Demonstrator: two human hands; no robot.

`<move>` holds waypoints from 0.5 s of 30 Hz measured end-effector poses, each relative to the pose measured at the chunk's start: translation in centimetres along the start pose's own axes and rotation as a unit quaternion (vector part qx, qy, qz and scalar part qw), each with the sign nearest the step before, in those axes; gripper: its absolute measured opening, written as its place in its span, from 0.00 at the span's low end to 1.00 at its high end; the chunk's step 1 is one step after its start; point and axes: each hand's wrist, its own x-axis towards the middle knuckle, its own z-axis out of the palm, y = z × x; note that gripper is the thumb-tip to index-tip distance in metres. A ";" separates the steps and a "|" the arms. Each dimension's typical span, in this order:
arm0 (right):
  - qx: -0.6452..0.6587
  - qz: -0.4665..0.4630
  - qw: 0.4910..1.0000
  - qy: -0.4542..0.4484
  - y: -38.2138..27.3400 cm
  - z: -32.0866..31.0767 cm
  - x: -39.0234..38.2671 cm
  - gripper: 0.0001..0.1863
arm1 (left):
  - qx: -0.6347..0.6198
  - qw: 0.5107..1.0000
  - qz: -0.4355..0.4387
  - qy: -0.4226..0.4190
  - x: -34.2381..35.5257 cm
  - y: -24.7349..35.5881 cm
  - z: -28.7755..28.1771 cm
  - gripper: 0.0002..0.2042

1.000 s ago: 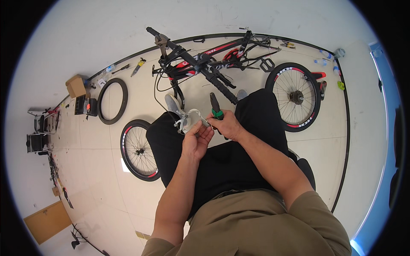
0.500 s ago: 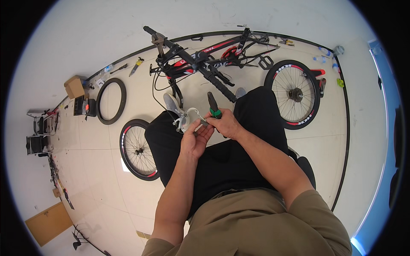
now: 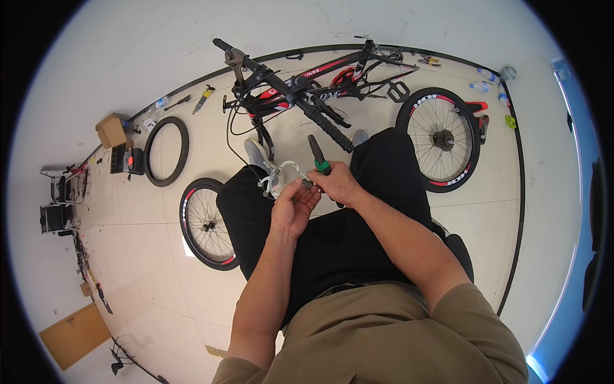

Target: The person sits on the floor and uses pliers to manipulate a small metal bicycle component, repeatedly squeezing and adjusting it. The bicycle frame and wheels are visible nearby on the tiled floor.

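Over my lap, my left hand [image 3: 293, 211] pinches the lower end of a pale, curved metal part that looks like a bicycle brake caliper [image 3: 295, 164]. My right hand [image 3: 338, 184] is wrapped round the green grip of a pair of pliers [image 3: 316, 150], whose dark jaws point up and away from me. The thumb and fingertips of that same hand also touch the caliper's right end, meeting my left fingers. What lies between the fingertips is hidden. Just beyond, a black and red bicycle frame [image 3: 332, 67] with its handlebar [image 3: 288, 93] lies on the floor.
One wheel [image 3: 208, 225] lies left of my knee and a wheel with a cassette [image 3: 442, 139] lies to the right. A loose tyre [image 3: 148, 153], an open cardboard box [image 3: 112, 131] and yellow-handled pliers [image 3: 204, 97] are at far left. Plastic bottles [image 3: 478, 86] lie by the right wall.
The pliers' jaws have tilted slightly to the left and the right hand has shifted a little. The left hand and the caliper are nearly still.
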 end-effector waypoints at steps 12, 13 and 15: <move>-0.020 -0.014 1.000 -0.019 0.0 -0.4 0.0 0.15 | 0.039 0.999 -0.021 0.024 -0.3 0.4 0.7 0.13; -0.018 -0.010 1.000 -0.018 -0.3 -0.3 -0.2 0.15 | 0.040 0.999 -0.018 0.022 -0.3 0.3 0.6 0.12; -0.016 -0.010 1.000 -0.015 -0.3 -0.3 -0.3 0.15 | 0.040 0.999 -0.010 0.017 -0.2 0.3 0.5 0.12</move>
